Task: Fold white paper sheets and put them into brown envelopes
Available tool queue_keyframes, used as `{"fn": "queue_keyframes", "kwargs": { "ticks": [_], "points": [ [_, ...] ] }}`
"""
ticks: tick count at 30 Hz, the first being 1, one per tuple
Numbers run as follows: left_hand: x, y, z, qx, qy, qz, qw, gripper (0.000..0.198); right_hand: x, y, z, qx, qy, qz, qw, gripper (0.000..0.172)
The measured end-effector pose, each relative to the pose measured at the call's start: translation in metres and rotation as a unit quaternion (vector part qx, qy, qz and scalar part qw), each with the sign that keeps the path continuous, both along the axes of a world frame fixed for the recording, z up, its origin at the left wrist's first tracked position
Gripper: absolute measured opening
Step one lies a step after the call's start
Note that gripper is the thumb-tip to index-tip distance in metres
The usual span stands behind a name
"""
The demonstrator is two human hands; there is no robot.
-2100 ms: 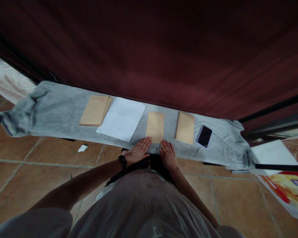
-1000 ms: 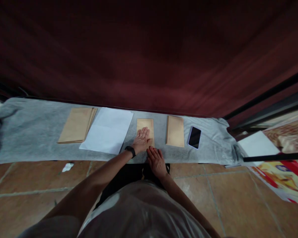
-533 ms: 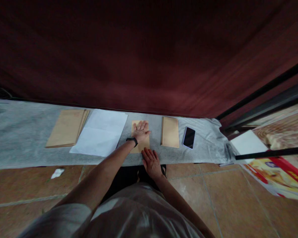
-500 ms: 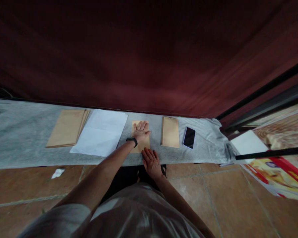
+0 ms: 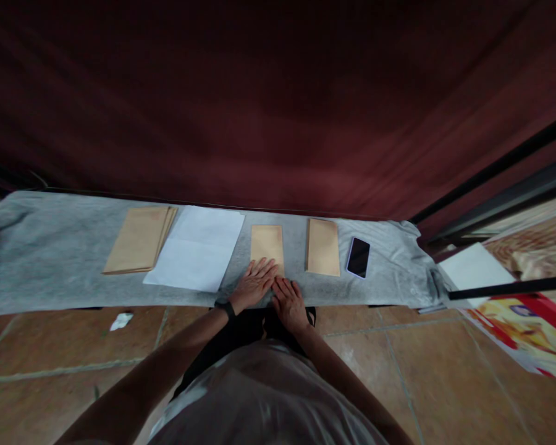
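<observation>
The left hand (image 5: pixel 254 284) lies flat, fingers loosely spread, with its fingertips on the near edge of the brown envelope (image 5: pixel 267 245). The right hand (image 5: pixel 290 300), also flat, rests just beside the envelope's near right corner. The envelope lies flat on the grey cloth (image 5: pixel 50 247), its long axis pointing away toward the red curtain (image 5: pixel 278 111). Any print on it is too dim to read.

A: Backdrop?
B: Dark red curtain (image 5: pixel 278 123), full width, behind the bench (image 5: pixel 50 266). Grey cloth (image 5: pixel 393 278) covers it.
A: Floor?
B: Brown tile floor (image 5: pixel 50 352), pale grout, white paper scrap (image 5: pixel 120 321) at left. Black bars (image 5: pixel 491 173) at right, colourful poster (image 5: pixel 528 334) lying below. Dim light.
</observation>
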State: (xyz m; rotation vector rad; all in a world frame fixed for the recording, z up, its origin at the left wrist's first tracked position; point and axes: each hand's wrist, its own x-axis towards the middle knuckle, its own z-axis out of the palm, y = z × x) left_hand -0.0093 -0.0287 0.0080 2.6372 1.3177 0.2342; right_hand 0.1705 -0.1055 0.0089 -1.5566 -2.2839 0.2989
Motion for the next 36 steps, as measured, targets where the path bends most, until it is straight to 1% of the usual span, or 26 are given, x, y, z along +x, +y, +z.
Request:
{"fn": "queue_keyframes", "kwargs": {
  "ticks": [4, 10, 17, 19, 23, 26, 28, 29, 31, 33, 36],
  "points": [
    [-0.012, -0.020, -0.003, 0.015, 0.010, -0.010, 1.000, 0.053, 0.000, 0.000, 0.001, -0.004, -0.003, 0.005, 1.000, 0.047],
    [-0.024, -0.045, -0.001, 0.032, 0.015, 0.006, 0.999, 0.054, -0.001, -0.003, 0.005, 0.004, -0.012, 0.001, 1.000, 0.051],
    [-0.030, -0.059, 0.000, 0.053, 0.026, 0.064, 0.996, 0.055, 0.006, -0.011, 0.005, 0.009, -0.013, -0.027, 1.000, 0.049],
    [-0.029, -0.061, 0.000, 0.053, 0.033, 0.075, 0.995, 0.055, 0.007, -0.009, 0.006, -0.001, -0.008, -0.050, 0.999, 0.046],
    [-0.024, -0.063, -0.001, 0.049, 0.048, 0.084, 0.994, 0.057, 0.001, 0.007, 0.010, -0.033, 0.009, -0.139, 0.990, 0.040],
    [-0.022, -0.063, -0.002, 0.045, 0.057, 0.084, 0.994, 0.058, -0.008, 0.024, 0.011, -0.047, 0.046, -0.180, 0.981, 0.043],
    [-0.021, -0.063, -0.002, 0.041, 0.058, 0.085, 0.994, 0.060, -0.013, 0.034, 0.011, -0.072, 0.107, -0.205, 0.970, 0.043],
    [-0.021, -0.064, -0.002, 0.039, 0.057, 0.086, 0.994, 0.061, -0.015, 0.039, 0.011, -0.094, 0.152, -0.221, 0.959, 0.040],
    [-0.021, -0.065, -0.003, 0.034, 0.054, 0.090, 0.994, 0.062, -0.015, 0.048, 0.010, -0.141, 0.251, -0.255, 0.923, 0.031],
    [-0.020, -0.065, -0.002, 0.028, 0.048, 0.093, 0.994, 0.062, -0.012, 0.055, 0.008, -0.164, 0.298, -0.267, 0.902, 0.025],
    [-0.019, -0.066, -0.002, 0.019, 0.036, 0.093, 0.995, 0.062, -0.010, 0.059, 0.005, -0.180, 0.343, -0.267, 0.883, 0.016]
  ]
}}
